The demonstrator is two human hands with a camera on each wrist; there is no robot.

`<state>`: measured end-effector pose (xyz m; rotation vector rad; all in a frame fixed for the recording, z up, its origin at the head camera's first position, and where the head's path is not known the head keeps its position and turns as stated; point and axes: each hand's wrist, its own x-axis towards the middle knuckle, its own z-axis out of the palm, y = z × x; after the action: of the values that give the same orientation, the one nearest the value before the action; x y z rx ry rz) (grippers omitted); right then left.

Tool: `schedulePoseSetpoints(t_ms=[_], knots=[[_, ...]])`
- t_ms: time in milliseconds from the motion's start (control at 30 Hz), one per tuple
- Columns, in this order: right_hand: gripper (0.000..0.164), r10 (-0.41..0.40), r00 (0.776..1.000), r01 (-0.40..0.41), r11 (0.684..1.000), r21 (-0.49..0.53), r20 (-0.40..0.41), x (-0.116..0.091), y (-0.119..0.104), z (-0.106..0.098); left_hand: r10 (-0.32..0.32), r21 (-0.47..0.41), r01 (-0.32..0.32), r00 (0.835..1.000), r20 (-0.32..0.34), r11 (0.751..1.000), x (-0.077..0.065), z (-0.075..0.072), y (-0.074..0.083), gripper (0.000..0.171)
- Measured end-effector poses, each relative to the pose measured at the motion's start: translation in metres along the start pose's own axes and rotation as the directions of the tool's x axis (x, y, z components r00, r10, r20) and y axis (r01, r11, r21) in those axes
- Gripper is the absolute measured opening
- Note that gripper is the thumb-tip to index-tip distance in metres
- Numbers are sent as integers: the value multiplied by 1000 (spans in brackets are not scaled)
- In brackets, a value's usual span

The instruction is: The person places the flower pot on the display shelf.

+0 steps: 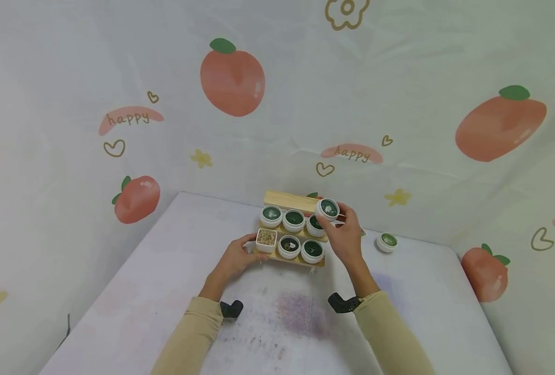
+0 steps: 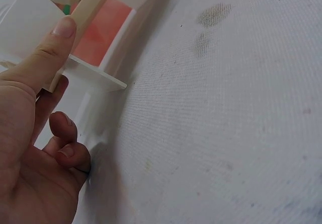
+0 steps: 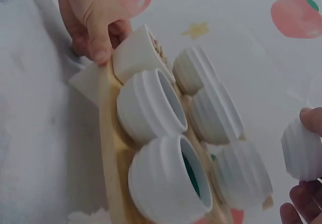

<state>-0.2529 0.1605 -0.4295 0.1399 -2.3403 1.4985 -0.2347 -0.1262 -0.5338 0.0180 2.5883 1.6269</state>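
Observation:
My left hand (image 1: pixel 235 259) grips the left front end of a tiered wooden stand (image 1: pixel 290 201), thumb over the shelf edge and a finger underneath. Beside that thumb sits a square white pot (image 1: pixel 266 248) filled with brownish grains. Two round white pots (image 1: pixel 288 254) share its shelf, one with dark green contents. Behind them, more round pots (image 1: pixel 271 223) line the middle shelf. My right hand (image 1: pixel 346 237) holds a round white pot (image 1: pixel 327 209) with green contents, raised near the stand's upper right. In the right wrist view, fingertips and thumb pinch this pot (image 3: pixel 301 153).
Another small white pot (image 1: pixel 387 242) with green contents stands on the table (image 1: pixel 427 291) to the right. A fruit-patterned cloth (image 1: pixel 286 104) hangs behind the table. Purple and dark stains mark the table's white cover.

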Motion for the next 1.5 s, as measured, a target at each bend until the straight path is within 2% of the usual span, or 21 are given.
schedulePoseSetpoints(t_ms=[500, 833, 1000, 1267, 1500], knots=[[65, -45, 992, 43, 999, 18, 115, 15, -20, 52, -1, -1, 1, 1000, 0, 1000, -1, -1, 0, 77], [57, -45, 982, 55, 997, -53, 183, 30, -31, 82, 7, 3, -7, 1000, -1, 1000, -1, -1, 0, 77], [58, -15, 974, 28, 998, -58, 224, 37, -37, 92, 2, -7, -2, 1000, 6, 1000, -2, -2, 2, 77], [61, -10, 963, 24, 998, -50, 271, 42, -42, 98, 16, -11, -16, 1000, 1, 1000, -2, -3, 2, 75], [70, 23, 955, 14, 992, -124, 297, 46, -47, 102, 1, -13, -1, 1000, 12, 1000, -2, -3, 2, 76]])
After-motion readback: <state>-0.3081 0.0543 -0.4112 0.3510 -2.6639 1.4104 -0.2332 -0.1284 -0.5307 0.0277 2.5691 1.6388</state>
